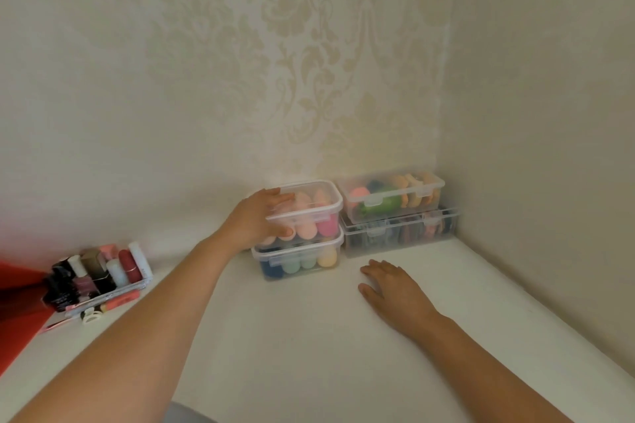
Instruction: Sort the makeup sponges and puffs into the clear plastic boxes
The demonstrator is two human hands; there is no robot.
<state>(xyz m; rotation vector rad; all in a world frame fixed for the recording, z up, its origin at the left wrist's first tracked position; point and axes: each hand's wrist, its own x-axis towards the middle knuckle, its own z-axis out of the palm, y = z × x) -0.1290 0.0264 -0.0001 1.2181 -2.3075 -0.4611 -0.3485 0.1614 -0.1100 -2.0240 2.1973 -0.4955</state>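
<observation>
The left hand (pixel 256 221) grips the top box (pixel 309 197) at its left end, lengthwise on the lower box (pixel 299 259) — right hand (pixel 391 288) flat, empty

Upper lidded box (pixel 321 189): clear plastic, smooth, glossy.
Sponges (pixel 304 229) inside it: matt, soft-looking foam.
Table (pixel 309 336) in front of it: white, smooth, matt.
Wallpaper (pixel 292 62) behind it: paper, faintly sheened damask pattern.
Bottles (pixel 99 271) far left of it: glossy.
</observation>
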